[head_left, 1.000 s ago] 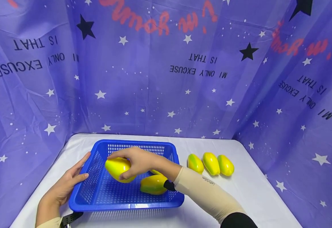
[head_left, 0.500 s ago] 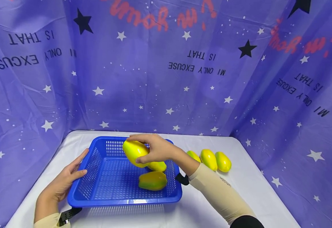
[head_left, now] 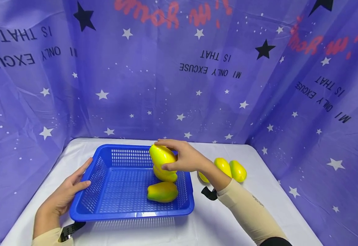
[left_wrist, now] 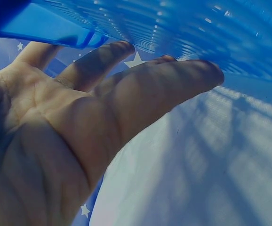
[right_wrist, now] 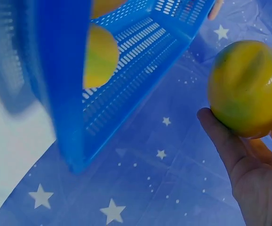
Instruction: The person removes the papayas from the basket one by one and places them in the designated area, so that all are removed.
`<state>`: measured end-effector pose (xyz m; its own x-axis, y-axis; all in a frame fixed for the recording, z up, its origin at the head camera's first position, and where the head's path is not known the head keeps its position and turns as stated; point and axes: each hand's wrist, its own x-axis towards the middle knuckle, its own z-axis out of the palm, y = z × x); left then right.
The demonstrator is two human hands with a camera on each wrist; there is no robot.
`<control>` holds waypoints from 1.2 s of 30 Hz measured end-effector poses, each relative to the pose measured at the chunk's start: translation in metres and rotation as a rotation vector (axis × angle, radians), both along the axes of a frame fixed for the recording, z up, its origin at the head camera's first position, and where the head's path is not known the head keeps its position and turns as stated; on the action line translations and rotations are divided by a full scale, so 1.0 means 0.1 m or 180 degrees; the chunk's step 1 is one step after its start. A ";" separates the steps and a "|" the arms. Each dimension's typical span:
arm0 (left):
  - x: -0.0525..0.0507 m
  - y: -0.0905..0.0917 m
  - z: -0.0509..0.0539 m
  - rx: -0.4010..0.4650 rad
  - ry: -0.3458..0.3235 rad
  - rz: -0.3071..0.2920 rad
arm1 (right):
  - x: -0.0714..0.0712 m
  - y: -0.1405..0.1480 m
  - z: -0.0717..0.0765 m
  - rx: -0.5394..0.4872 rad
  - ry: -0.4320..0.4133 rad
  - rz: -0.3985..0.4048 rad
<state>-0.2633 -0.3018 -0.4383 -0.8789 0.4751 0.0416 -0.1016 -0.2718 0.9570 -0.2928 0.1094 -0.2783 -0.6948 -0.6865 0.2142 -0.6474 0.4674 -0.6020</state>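
My right hand (head_left: 185,155) grips a yellow papaya (head_left: 162,155) over the right part of the blue basket (head_left: 111,217). In the right wrist view, thumb and fingers hold this papaya (right_wrist: 246,87) above the basket's rim level. A second papaya (head_left: 165,176) lies in the basket, partly covered by the held one; whether they touch I cannot tell. Nearer the front, a greener papaya (head_left: 162,192) lies on its side. My left hand (head_left: 63,194) rests against the basket's left outer side, its fingers fairly straight, as the left wrist view also shows.
Right of the basket, a papaya (head_left: 222,166) and another papaya (head_left: 238,171) lie on the white tablecloth (head_left: 203,218). A third papaya (head_left: 203,177) is mostly hidden behind my right forearm. A purple star-patterned curtain (head_left: 154,85) encloses the back and sides.
My right hand has carried the papaya from the basket's left part to its back right, above another papaya. The left hand keeps its place at the basket's side. The head view has shifted slightly.
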 end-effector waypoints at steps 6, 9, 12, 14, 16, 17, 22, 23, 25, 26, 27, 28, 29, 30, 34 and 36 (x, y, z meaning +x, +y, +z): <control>0.00 0.00 0.00 0.0048 0.0037 -0.0051 | 0.06 0.20 -0.03 -0.0056 -0.0110 -0.0239; 0.01 0.00 0.00 0.0075 0.0066 -0.0085 | 0.09 0.30 -0.05 -0.0123 -0.0211 -0.0332; 0.02 -0.01 0.00 0.0097 0.0065 -0.0109 | 0.13 0.41 -0.10 -0.0138 -0.0269 -0.0447; 0.03 -0.02 0.00 0.0103 0.0040 -0.0112 | 0.15 0.48 -0.13 -0.0142 -0.0293 -0.0533; 0.03 -0.02 0.00 0.0111 0.0026 -0.0111 | 0.17 0.55 -0.17 -0.0136 -0.0268 -0.0620; 0.03 -0.02 0.01 0.0119 0.0022 -0.0113 | 0.18 0.59 -0.18 -0.0127 -0.0253 -0.0670; 0.01 0.00 0.02 0.0108 0.0039 -0.0091 | 0.23 0.75 -0.23 -0.0074 -0.0123 -0.0859; 0.01 0.00 0.03 0.0096 0.0040 -0.0079 | 0.25 0.77 -0.24 -0.0075 -0.0117 -0.0882; 0.01 0.00 0.04 0.0061 0.0026 -0.0050 | 0.29 0.82 -0.26 -0.0098 -0.0137 -0.0930; 0.01 0.00 0.04 0.0047 0.0014 -0.0044 | 0.31 0.85 -0.28 -0.0113 -0.0154 -0.0959; 0.01 0.00 0.04 0.0031 0.0011 -0.0032 | 0.33 0.87 -0.30 -0.0109 -0.0154 -0.0995; 0.02 0.01 0.04 0.0020 0.0009 -0.0024 | 0.36 0.90 -0.32 -0.0117 -0.0185 -0.1037; 0.02 0.01 0.04 0.0010 0.0003 -0.0015 | 0.38 0.93 -0.35 -0.0117 -0.0213 -0.1093; 0.02 0.01 0.04 -0.0004 -0.0003 -0.0001 | 0.41 0.96 -0.37 -0.0114 -0.0228 -0.1137; 0.01 0.02 0.03 -0.0042 -0.0008 0.0038 | 0.50 1.07 -0.49 -0.0056 -0.0256 -0.1295; 0.01 0.02 0.02 -0.0048 -0.0014 0.0044 | 0.55 1.12 -0.54 -0.0054 -0.0282 -0.1340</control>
